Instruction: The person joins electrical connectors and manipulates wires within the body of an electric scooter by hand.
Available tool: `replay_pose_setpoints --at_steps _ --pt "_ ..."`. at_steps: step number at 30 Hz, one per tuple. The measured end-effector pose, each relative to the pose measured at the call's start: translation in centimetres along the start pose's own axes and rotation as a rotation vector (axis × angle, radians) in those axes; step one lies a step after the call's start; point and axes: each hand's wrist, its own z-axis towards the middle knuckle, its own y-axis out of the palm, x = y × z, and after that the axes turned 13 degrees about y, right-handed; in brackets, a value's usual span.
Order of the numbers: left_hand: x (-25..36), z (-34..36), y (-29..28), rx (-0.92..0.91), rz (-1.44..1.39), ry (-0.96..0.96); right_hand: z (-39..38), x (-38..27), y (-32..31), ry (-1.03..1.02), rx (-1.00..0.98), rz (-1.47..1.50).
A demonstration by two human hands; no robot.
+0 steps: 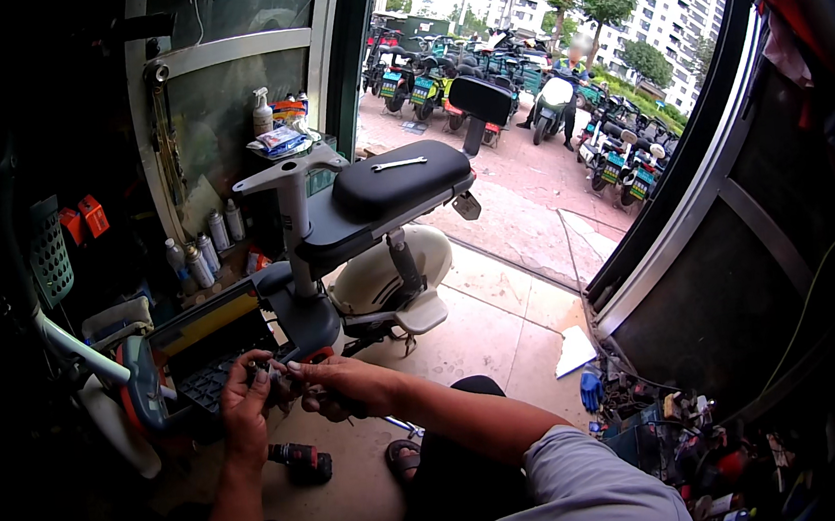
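Observation:
My left hand (pixel 247 402) and my right hand (pixel 339 387) are together at the lower middle, both closed on a small metal part (pixel 276 373) that is mostly hidden by the fingers. They are above the footboard of an electric scooter, beside its open battery compartment (pixel 209 371). The scooter's black padded seat (pixel 393 184) carries a silver open-ended wrench (pixel 399 163). A black and red power drill (pixel 299 461) lies on the floor below my hands.
Spray cans (pixel 208 254) and packages stand left by a glass panel. Outside the open doorway are parked scooters (pixel 446 87) and a person (pixel 575 69). A cluttered tool pile (pixel 671 437), a blue glove (pixel 591 391) and a white sheet (pixel 572 351) are at the right.

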Motion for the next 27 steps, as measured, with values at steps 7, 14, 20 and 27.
replay_pose_setpoints --at_steps 7,14,20,27 --pt "-0.1 0.0 -0.1 -0.022 0.111 -0.051 1.1 0.9 -0.9 -0.149 0.041 -0.169" --pt "-0.7 0.4 -0.2 0.022 0.265 -0.240 1.0 2.4 -0.5 -0.582 0.474 -0.800" --pt "-1.2 0.0 -0.6 0.038 0.248 -0.162 2.0 2.3 -1.2 -0.842 0.707 -1.108" --pt "-1.3 0.0 -0.5 0.054 0.242 -0.151 1.4 1.7 -0.1 -0.775 0.769 -1.206"
